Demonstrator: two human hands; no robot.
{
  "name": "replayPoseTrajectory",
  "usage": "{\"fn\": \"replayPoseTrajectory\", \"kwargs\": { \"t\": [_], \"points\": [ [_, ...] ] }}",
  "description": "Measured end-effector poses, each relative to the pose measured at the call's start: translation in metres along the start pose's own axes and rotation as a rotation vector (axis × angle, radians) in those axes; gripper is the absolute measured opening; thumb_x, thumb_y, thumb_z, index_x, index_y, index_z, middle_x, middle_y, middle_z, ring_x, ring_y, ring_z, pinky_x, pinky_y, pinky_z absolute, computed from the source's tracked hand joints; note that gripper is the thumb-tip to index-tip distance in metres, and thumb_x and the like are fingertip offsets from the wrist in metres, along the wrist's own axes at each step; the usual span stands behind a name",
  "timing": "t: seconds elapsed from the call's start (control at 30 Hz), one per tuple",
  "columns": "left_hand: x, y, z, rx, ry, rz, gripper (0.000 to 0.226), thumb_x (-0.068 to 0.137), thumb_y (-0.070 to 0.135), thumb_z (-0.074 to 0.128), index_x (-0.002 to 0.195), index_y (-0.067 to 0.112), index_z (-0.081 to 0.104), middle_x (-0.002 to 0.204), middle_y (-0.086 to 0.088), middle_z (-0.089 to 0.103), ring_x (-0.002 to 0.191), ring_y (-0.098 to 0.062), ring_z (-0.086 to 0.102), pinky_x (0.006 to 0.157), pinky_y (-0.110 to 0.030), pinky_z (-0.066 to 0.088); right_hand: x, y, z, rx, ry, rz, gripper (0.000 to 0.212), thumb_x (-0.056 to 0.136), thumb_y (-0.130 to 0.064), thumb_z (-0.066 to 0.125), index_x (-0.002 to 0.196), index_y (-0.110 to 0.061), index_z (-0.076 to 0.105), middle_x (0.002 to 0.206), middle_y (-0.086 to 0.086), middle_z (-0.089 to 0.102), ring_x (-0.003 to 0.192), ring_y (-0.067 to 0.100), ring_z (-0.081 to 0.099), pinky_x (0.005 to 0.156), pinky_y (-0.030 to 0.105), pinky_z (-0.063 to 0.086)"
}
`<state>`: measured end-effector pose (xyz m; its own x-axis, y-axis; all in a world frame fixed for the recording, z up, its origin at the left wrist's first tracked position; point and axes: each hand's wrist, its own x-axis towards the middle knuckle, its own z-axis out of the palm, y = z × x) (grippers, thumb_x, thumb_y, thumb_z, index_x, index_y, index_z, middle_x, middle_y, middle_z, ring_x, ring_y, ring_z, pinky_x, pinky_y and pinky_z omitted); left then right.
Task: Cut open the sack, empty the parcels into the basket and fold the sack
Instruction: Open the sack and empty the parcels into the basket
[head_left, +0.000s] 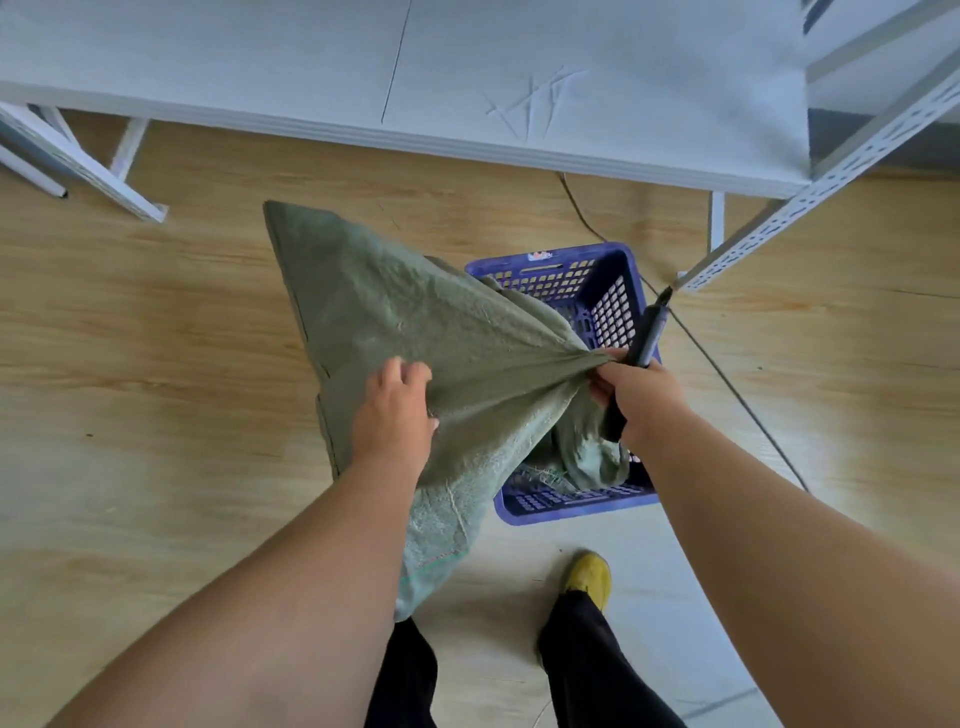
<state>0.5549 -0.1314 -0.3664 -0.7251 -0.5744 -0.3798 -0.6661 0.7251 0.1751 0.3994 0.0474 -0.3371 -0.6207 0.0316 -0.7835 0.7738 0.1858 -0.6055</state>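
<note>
Wooden floor (156, 364) bears a blue basket (613, 270) — its label is unreadable. Left hand (395, 410) and right hand (641, 395) grip the green sack (405, 317) — right also holds a dark cutter (647, 332).

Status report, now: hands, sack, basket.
Left hand grips the sack. Right hand pinches its bunched edge while holding a dark cutter. Sack draped over the blue basket. No parcels visible. Nothing in the way.

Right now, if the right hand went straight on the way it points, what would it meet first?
Probably the far wall of the blue basket. The right hand, gripping the sack and a dark tool, points there; depth is unclear.
</note>
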Motion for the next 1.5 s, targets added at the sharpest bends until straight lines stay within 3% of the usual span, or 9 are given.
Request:
{"fn": "replayPoseTrajectory", "kwargs": {
  "t": [0.27,0.53,0.67,0.77,0.87,1.03,1.3,1.4,1.5],
  "points": [
    [0.006,0.018,0.008,0.130,-0.037,0.058,0.028,0.088,-0.005,0.045,0.101,0.017,0.055,0.102,-0.005,0.059,0.089,-0.028,0.056,0.064,-0.034,0.035,0.010,0.008,-0.027,0.095,0.046,0.006,0.020,0.091,0.002,0.057,0.081,-0.016,0.059,0.094,0.011,0.063,0.089,0.025,0.064,0.087,0.036,0.056],
    [-0.004,0.052,-0.049,-0.228,-0.018,0.075,0.010,0.099,0.021,0.041,0.099,0.016,0.049,0.095,-0.003,0.053,0.084,-0.026,0.047,0.068,-0.034,0.035,-0.033,-0.007,-0.040,-0.289,-0.016,-0.252,0.025,0.090,-0.013,0.063,0.108,-0.028,0.067,0.078,-0.005,0.058,0.055,0.011,0.050,0.054,0.023,0.046],
    [-0.011,0.111,-0.090,-0.306,-0.103,0.156,0.009,0.097,0.020,0.045,0.101,0.016,0.053,0.102,-0.005,0.060,0.095,-0.028,0.055,0.074,-0.031,0.039,-0.082,-0.021,-0.039,-0.285,-0.259,-0.209,0.032,0.079,-0.023,0.079,0.109,-0.020,0.069,0.092,-0.002,0.069,0.060,0.010,0.054,0.056,0.022,0.049],
    [-0.016,0.149,-0.116,-0.419,-0.107,0.106,0.008,0.094,0.018,0.049,0.088,0.021,0.053,0.099,-0.005,0.063,0.096,-0.028,0.059,0.074,-0.028,0.041,-0.102,-0.025,-0.046,-0.502,-0.211,-0.248,0.045,0.070,-0.032,0.085,0.107,-0.021,0.063,0.095,-0.003,0.067,0.067,0.012,0.059,0.059,0.027,0.050],
    [-0.023,0.182,-0.140,-0.494,-0.091,0.125,0.023,0.090,0.014,0.054,0.069,0.024,0.054,0.083,-0.001,0.065,0.082,-0.024,0.061,0.072,-0.028,0.046,-0.114,-0.025,-0.061,-0.519,-0.069,-0.249,0.023,0.077,-0.026,0.078,0.096,-0.022,0.064,0.084,-0.002,0.065,0.076,0.019,0.063,0.067,0.032,0.054],
    [-0.041,0.202,-0.146,-0.750,-0.099,0.146,0.021,0.091,0.009,0.058,0.085,0.029,0.057,0.088,0.007,0.066,0.077,-0.013,0.060,0.072,-0.025,0.046,-0.118,-0.051,-0.098,-0.172,0.079,-0.193,0.020,0.088,-0.016,0.064,0.075,-0.027,0.053,0.072,-0.005,0.056,0.067,0.015,0.054,0.058,0.028,0.043],
    [-0.098,0.181,-0.126,-0.014,-0.219,0.321,0.065,0.085,0.016,0.067,0.142,0.031,0.040,0.144,0.003,0.038,0.133,-0.024,0.035,0.106,-0.038,0.038,-0.123,-0.114,-0.149,-0.348,0.036,-0.345,0.008,0.092,-0.019,0.061,0.093,-0.021,0.053,0.077,-0.005,0.054,0.069,0.013,0.052,0.057,0.027,0.041],
    [-0.104,0.197,-0.122,0.029,-0.237,0.379,0.076,0.085,0.018,0.068,0.149,0.026,0.026,0.148,0.000,0.033,0.134,-0.026,0.032,0.103,-0.041,0.039,-0.122,-0.135,-0.153,-0.387,0.033,-0.441,0.008,0.092,-0.016,0.060,0.094,-0.020,0.054,0.075,-0.007,0.054,0.066,0.009,0.051,0.055,0.025,0.039],
    [-0.095,0.213,-0.123,-0.118,-0.176,0.214,0.066,0.083,0.027,0.073,0.139,0.021,0.038,0.136,-0.006,0.043,0.126,-0.029,0.042,0.098,-0.043,0.042,-0.121,-0.145,-0.153,-0.461,0.054,-0.490,0.009,0.091,-0.016,0.061,0.094,-0.021,0.055,0.080,-0.005,0.058,0.077,0.018,0.059,0.070,0.033,0.049]
  ]
}}
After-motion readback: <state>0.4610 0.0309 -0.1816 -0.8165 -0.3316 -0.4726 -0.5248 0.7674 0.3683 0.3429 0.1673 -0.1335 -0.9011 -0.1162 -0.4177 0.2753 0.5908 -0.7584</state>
